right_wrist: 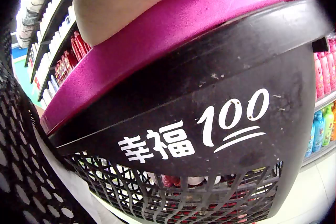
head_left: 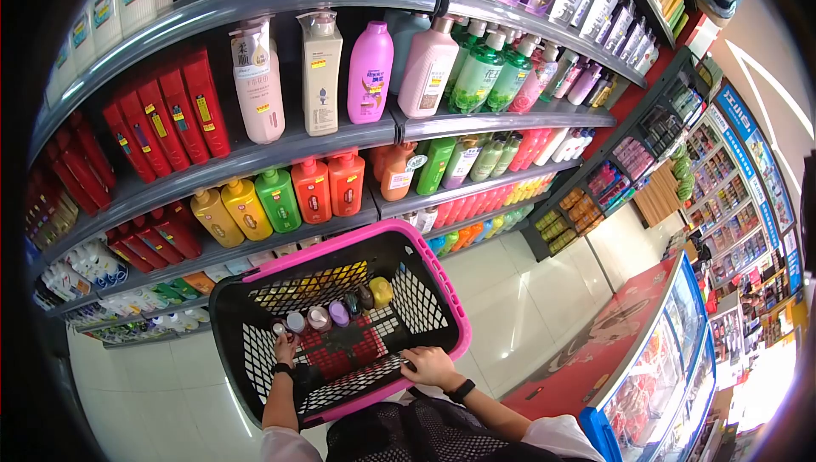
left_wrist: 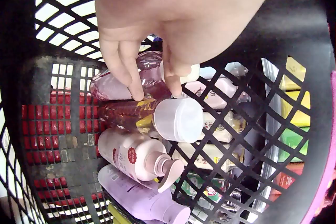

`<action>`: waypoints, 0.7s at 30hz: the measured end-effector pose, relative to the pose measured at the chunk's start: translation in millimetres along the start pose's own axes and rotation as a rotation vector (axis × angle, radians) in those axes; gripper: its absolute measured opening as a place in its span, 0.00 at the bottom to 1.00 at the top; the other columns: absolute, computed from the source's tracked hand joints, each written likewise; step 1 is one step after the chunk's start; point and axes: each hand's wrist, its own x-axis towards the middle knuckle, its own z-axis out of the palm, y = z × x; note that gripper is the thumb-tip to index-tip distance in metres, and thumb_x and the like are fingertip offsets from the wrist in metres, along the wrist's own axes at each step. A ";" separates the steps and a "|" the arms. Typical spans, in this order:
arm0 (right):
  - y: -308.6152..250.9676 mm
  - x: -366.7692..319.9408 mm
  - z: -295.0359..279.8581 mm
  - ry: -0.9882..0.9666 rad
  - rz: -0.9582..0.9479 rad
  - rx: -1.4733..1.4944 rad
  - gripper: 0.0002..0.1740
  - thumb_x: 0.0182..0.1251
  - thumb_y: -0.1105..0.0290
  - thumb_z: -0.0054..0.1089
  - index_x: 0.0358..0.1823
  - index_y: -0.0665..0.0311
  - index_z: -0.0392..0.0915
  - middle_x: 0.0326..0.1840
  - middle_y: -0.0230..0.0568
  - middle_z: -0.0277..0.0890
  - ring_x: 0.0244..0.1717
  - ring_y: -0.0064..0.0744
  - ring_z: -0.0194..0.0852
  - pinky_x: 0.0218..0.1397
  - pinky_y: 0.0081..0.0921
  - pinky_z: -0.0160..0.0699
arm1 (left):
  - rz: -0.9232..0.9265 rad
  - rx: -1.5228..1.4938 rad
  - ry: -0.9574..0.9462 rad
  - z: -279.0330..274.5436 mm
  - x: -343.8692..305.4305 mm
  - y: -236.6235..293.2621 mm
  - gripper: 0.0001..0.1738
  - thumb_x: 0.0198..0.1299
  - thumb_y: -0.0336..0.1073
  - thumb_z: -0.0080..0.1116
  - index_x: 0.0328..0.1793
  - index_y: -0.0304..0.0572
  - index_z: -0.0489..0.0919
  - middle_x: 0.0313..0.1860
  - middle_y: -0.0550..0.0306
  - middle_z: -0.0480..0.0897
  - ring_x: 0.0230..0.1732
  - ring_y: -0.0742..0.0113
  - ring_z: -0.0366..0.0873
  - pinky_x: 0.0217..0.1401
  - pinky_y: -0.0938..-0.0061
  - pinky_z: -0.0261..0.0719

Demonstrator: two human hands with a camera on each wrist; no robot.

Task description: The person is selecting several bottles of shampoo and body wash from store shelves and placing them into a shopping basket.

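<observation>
A black mesh shopping basket with a pink rim (head_left: 453, 296) is in front of me. Inside it, my left hand (head_left: 287, 351) holds a clear pinkish bottle (left_wrist: 152, 77) between fingers and thumb. Beside that bottle lie an amber bottle with a frosted cap (left_wrist: 178, 120), a pale pink pump bottle (left_wrist: 128, 150) and a lavender bottle (left_wrist: 136, 195). Farther along the same row are a dark bottle (head_left: 365, 296) and a yellow bottle (head_left: 380, 292). My right hand (head_left: 432, 368) grips the basket's near rim; its fingers are out of sight in the right wrist view.
Shelves (head_left: 357, 135) of shampoo-like bottles and red boxes (head_left: 166, 118) curve around behind the basket. On the right stands a blue-edged freezer case (head_left: 595, 415) with a red side. Pale floor tiles (head_left: 501, 292) show between shelves and freezer.
</observation>
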 end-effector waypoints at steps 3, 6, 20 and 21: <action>0.1 0.3 1.4 0.016 -0.006 0.001 0.12 0.56 0.60 0.57 0.36 0.60 0.78 0.26 0.39 0.79 0.29 0.40 0.81 0.32 0.36 0.81 | -0.011 0.016 0.043 3.4 -2.2 3.6 0.17 0.71 0.54 0.47 0.44 0.51 0.77 0.37 0.68 0.79 0.36 0.74 0.81 0.30 0.82 0.66; 2.4 1.3 3.1 0.018 -0.005 -0.009 0.12 0.56 0.60 0.57 0.36 0.61 0.78 0.26 0.39 0.79 0.29 0.39 0.81 0.31 0.35 0.81 | -0.029 0.048 0.018 1.4 -0.9 6.5 0.17 0.71 0.53 0.47 0.43 0.51 0.78 0.35 0.70 0.78 0.33 0.76 0.79 0.29 0.82 0.66; -0.1 1.8 0.3 0.053 -0.019 -0.002 0.11 0.56 0.61 0.58 0.34 0.61 0.79 0.25 0.39 0.79 0.28 0.39 0.80 0.30 0.35 0.80 | 0.003 0.021 0.002 0.9 -1.5 3.5 0.17 0.71 0.54 0.48 0.45 0.51 0.78 0.38 0.69 0.78 0.38 0.73 0.80 0.32 0.82 0.65; -0.2 1.7 0.3 0.058 -0.020 0.003 0.11 0.56 0.62 0.58 0.34 0.61 0.79 0.25 0.39 0.79 0.27 0.40 0.80 0.30 0.35 0.80 | 0.001 0.029 0.011 0.9 -1.8 3.2 0.18 0.71 0.54 0.48 0.45 0.50 0.77 0.39 0.69 0.78 0.40 0.73 0.81 0.33 0.82 0.66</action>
